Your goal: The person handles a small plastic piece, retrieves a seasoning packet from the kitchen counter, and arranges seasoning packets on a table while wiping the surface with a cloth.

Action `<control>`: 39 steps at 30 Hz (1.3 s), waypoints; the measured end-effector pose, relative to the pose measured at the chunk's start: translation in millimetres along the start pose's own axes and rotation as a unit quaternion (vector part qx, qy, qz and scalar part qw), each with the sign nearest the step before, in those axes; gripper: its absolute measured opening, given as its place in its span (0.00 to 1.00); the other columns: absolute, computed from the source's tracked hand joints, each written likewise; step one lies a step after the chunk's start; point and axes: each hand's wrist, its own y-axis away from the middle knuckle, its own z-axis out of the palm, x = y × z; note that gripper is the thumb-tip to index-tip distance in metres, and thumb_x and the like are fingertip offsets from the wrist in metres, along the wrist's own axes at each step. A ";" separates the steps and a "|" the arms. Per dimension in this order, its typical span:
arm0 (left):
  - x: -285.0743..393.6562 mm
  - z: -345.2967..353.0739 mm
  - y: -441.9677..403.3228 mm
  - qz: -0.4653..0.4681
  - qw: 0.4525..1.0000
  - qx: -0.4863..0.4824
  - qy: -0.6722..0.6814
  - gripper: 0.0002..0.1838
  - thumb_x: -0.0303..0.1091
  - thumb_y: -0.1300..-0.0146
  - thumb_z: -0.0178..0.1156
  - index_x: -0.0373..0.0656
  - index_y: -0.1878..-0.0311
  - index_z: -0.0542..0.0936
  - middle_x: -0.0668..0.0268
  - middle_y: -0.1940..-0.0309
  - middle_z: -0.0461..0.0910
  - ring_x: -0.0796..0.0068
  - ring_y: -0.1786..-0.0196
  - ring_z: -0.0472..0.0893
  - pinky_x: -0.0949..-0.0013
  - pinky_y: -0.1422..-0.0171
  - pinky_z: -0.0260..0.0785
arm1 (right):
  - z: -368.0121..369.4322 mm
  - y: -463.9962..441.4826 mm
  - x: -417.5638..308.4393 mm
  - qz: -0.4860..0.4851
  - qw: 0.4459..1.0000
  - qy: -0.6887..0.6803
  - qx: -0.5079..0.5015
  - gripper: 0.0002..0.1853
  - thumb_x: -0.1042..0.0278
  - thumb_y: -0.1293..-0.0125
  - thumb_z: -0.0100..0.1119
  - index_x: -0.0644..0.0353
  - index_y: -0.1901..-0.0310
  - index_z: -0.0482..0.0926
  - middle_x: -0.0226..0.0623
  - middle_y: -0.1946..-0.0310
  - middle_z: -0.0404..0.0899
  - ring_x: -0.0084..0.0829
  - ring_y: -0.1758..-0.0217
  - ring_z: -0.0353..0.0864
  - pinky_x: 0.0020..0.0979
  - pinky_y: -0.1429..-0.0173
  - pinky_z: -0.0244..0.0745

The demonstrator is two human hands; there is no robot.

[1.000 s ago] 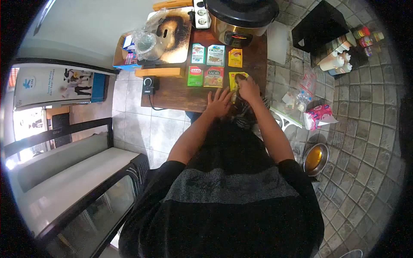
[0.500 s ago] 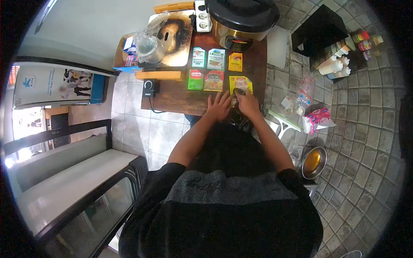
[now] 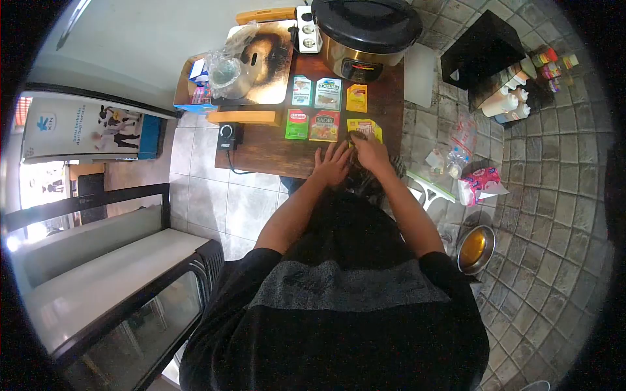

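Note:
My left hand (image 3: 332, 164) lies flat with fingers spread on the front part of the wooden table (image 3: 274, 153). Beside it, my right hand (image 3: 372, 154) is closed, fingers together, over the yellow Racik packet (image 3: 369, 127). A small dark thing (image 3: 357, 135) shows at its fingertips; its kind is unclear. The hand covers the packet's lower part. Left of this packet lie a red Saori packet (image 3: 324, 127) and a green packet (image 3: 297, 124). Behind them are a white-and-teal Desaku packet (image 3: 327, 94), a pale blue packet (image 3: 301, 90) and a yellow-orange packet (image 3: 357, 98).
A large rice cooker (image 3: 365, 39) stands at the back, near a power strip (image 3: 308, 31). A scorched board (image 3: 270, 58) and a plastic-wrapped container (image 3: 228, 75) are at the left. On the right are a tissue pack (image 3: 481, 182) and a pan of oil (image 3: 476, 249).
My right hand has shifted slightly up and left over the yellow Racik packet, covering more of its lettering. My left hand stays nearly in place. The whole view has moved a little.

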 end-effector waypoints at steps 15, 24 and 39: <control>-1.5 2.2 -4.4 -0.011 1.000 -0.018 -0.002 0.31 0.51 0.33 0.37 0.60 0.29 0.45 0.73 0.27 0.36 0.61 0.27 0.39 0.36 0.33 0.31 | 1.7 -30.4 -4.7 -0.002 0.996 0.044 0.075 0.20 0.62 0.37 0.44 0.40 0.43 0.71 0.47 0.49 0.67 0.48 0.54 0.75 0.46 0.52 0.71; -3.3 15.2 -3.6 0.008 0.996 0.088 0.001 0.31 0.51 0.38 0.43 0.60 0.31 0.53 0.73 0.29 0.45 0.61 0.28 0.47 0.33 0.34 0.36 | -19.2 -13.4 18.0 0.127 0.990 0.030 0.048 0.23 0.68 0.35 0.45 0.42 0.38 0.66 0.46 0.49 0.66 0.47 0.51 0.71 0.44 0.50 0.72; -4.2 10.7 -3.2 0.006 0.999 0.042 0.010 0.31 0.51 0.37 0.43 0.55 0.32 0.54 0.71 0.28 0.43 0.60 0.27 0.44 0.34 0.33 0.34 | -19.8 -14.8 2.8 0.092 0.996 -0.020 -0.006 0.26 0.67 0.36 0.48 0.39 0.36 0.62 0.49 0.43 0.61 0.50 0.44 0.67 0.47 0.45 0.69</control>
